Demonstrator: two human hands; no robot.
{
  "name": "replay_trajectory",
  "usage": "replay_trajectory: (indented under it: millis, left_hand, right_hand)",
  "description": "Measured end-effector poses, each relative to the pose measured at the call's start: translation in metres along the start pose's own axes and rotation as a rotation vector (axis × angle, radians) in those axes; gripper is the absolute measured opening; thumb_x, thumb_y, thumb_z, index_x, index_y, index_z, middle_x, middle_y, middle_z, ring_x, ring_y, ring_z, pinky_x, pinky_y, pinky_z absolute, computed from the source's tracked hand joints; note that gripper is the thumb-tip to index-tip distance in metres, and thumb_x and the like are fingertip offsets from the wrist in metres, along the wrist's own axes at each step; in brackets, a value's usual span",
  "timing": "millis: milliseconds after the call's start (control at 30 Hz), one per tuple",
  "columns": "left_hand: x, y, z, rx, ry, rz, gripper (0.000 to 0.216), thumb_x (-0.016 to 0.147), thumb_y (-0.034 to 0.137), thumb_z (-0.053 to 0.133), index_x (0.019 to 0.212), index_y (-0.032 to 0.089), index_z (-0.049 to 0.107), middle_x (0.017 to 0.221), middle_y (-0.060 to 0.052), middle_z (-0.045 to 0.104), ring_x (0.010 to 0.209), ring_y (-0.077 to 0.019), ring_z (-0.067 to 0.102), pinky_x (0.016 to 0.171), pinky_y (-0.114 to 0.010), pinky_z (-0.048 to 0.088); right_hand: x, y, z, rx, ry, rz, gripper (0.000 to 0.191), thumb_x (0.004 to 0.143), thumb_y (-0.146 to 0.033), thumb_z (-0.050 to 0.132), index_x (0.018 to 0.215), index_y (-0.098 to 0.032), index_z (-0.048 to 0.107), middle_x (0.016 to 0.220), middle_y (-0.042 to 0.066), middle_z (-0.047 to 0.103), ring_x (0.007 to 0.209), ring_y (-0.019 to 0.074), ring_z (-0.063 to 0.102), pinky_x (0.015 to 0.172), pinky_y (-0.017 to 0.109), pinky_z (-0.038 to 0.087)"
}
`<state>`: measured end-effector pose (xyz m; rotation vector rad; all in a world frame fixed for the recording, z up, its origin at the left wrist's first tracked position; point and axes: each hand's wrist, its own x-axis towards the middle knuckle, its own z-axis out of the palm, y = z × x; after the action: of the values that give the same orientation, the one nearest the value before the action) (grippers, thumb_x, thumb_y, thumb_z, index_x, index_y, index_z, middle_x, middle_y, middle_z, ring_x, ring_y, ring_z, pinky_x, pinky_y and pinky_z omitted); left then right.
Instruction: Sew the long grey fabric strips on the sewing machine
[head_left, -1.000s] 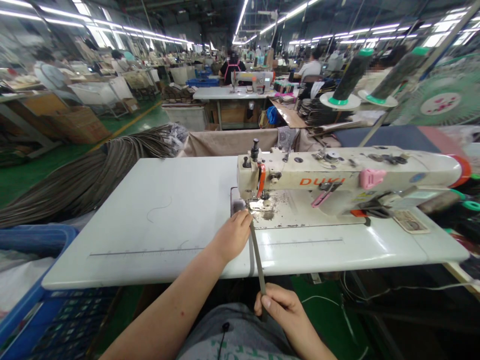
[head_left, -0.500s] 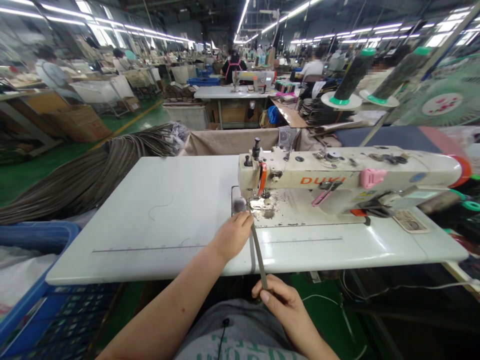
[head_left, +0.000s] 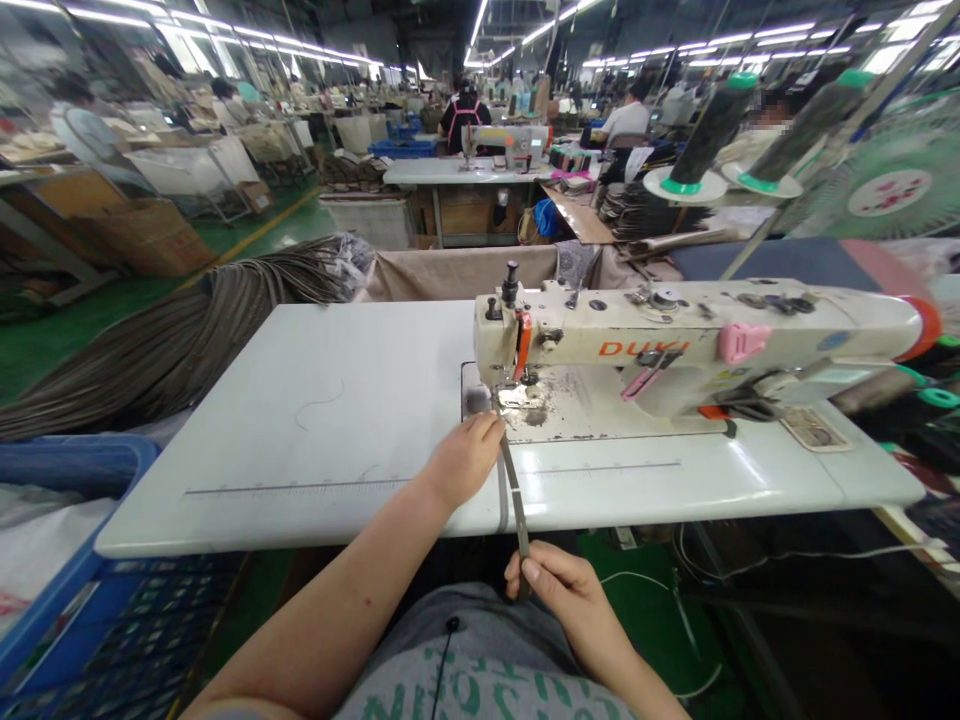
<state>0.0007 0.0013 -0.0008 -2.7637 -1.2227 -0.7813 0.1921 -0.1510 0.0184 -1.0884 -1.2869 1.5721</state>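
Note:
A thin grey strap (head_left: 514, 490) runs from under the presser foot of the cream sewing machine (head_left: 675, 345) back over the table's front edge. My left hand (head_left: 466, 458) rests closed on the white table (head_left: 322, 420), fingers pressed against the strap just in front of the needle. My right hand (head_left: 559, 592) is below the table edge, pinching the strap's lower end between thumb and fingers.
A large bundle of grey straps (head_left: 172, 340) lies at the table's far left. A blue plastic crate (head_left: 67, 560) stands at the lower left. Thread cones (head_left: 709, 130) rise behind the machine on the right. Other workers sit at machines in the background.
The strap has fed slightly forward; my right hand has risen a little toward the table edge. My left hand stays by the needle. The view has tilted slightly.

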Motion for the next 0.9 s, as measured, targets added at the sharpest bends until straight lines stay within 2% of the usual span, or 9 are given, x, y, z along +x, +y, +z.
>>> replay_trajectory:
  millis: [600, 900]
  left_hand:
    - [-0.0002, 0.0007, -0.0006, 0.007, 0.000, -0.009, 0.023, 0.102, 0.014, 0.046, 0.121, 0.017, 0.057, 0.125, -0.013, 0.065, 0.121, -0.0252, 0.066, 0.109, -0.044, 0.055]
    - [0.0013, -0.0013, 0.0035, -0.009, -0.017, -0.027, 0.028, 0.100, 0.012, 0.047, 0.126, 0.017, 0.055, 0.131, -0.013, 0.062, 0.127, -0.0250, 0.062, 0.113, -0.044, 0.052]
  right_hand:
    - [-0.0017, 0.0013, -0.0008, -0.051, 0.001, -0.016, 0.040, 0.099, -0.050, 0.064, 0.078, -0.019, 0.077, 0.075, 0.005, 0.069, 0.075, 0.0210, 0.063, 0.077, 0.032, 0.050]
    - [-0.0022, 0.0003, -0.0004, -0.080, 0.006, -0.013, 0.044, 0.099, -0.052, 0.063, 0.072, -0.019, 0.075, 0.074, 0.004, 0.067, 0.072, 0.0195, 0.061, 0.075, 0.031, 0.048]
